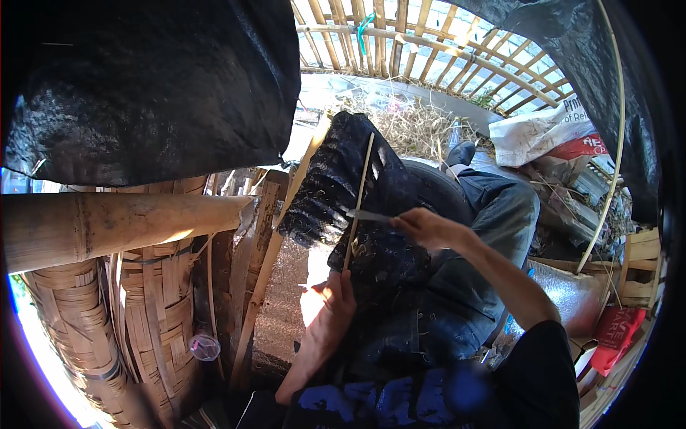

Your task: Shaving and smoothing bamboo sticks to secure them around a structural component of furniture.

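My left hand (330, 304) is closed round the lower end of a thin bamboo strip (363, 179), which slants up and away over my lap. In my right hand (430, 230) is a knife, its handle hidden in my fingers. The knife blade (369, 216) points left, and its tip lies at the strip about midway along; whether it touches cannot be made out. Beneath both, a wrinkled black sheet (321, 189) covers my left leg, with small pale shavings on it. My right leg in blue jeans (507, 214) is bent to the right.
A thick bamboo pole (128, 222) juts in from the left above tall woven bamboo baskets (68, 314). Black sheeting (157, 93) hangs at upper left. Beyond my legs are dry straw (400, 118), a slatted bamboo fence (429, 43) and a white sack (529, 136). A red bag (618, 336) lies at right.
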`<action>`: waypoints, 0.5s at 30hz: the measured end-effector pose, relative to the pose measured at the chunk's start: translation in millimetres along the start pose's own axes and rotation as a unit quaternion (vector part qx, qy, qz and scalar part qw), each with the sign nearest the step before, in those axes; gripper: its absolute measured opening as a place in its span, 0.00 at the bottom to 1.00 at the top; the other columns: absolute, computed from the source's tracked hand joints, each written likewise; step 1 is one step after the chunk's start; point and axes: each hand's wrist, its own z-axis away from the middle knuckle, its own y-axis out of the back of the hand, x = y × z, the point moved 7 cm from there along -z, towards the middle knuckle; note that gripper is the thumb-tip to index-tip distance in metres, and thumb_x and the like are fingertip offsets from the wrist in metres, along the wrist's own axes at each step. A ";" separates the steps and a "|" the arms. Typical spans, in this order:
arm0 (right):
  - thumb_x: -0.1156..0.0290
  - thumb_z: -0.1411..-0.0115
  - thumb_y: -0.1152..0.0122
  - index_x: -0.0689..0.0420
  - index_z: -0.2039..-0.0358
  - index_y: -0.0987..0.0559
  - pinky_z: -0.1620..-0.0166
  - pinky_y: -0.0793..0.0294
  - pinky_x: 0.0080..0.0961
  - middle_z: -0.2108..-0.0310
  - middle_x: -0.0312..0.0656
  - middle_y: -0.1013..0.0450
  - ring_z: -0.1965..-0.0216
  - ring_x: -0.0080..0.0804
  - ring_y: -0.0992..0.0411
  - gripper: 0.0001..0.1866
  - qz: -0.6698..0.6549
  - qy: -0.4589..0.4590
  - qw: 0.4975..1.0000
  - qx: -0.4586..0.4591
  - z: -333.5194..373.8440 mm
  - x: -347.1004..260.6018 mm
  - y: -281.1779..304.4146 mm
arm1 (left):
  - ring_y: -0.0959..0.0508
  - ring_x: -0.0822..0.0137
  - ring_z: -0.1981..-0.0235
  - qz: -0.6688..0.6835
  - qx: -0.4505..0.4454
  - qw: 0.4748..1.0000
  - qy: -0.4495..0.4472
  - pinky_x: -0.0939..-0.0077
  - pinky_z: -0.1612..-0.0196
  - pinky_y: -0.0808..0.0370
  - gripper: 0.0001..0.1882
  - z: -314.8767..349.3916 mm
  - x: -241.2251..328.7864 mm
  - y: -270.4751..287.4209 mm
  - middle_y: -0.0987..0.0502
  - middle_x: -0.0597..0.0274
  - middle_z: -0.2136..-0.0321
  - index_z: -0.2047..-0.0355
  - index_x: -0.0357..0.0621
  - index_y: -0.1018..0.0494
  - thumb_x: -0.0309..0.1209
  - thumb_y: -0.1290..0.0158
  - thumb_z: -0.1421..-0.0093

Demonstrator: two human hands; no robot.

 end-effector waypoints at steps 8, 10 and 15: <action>0.56 0.36 0.59 0.65 0.76 0.29 0.77 0.39 0.35 0.88 0.46 0.36 0.85 0.32 0.37 0.24 -0.003 0.122 0.990 0.076 5.8 -26.9 31.8 | 0.31 0.55 0.91 0.045 -0.029 0.993 0.102 0.65 0.87 0.39 0.15 -26.6 -1.5 14.4 0.34 0.53 0.93 0.86 0.43 0.34 0.31 0.49 0.43; 0.57 0.36 0.58 0.66 0.77 0.30 0.78 0.40 0.36 0.87 0.48 0.36 0.85 0.36 0.37 0.24 -0.043 0.132 0.980 0.143 -6.0 -25.1 53.9 | 0.32 0.56 0.92 0.037 -0.020 0.995 0.096 0.66 0.87 0.39 0.17 -28.3 1.0 11.6 0.35 0.54 0.94 0.88 0.43 0.35 0.31 0.49 0.44; 0.61 0.37 0.54 0.67 0.80 0.31 0.79 0.41 0.39 0.88 0.54 0.37 0.87 0.44 0.36 0.22 0.096 0.134 0.954 0.250 -39.8 -13.9 82.4 | 0.32 0.57 0.93 0.010 -0.017 0.999 0.050 0.69 0.89 0.41 0.16 -31.0 5.8 9.4 0.35 0.54 0.93 0.88 0.43 0.36 0.29 0.48 0.44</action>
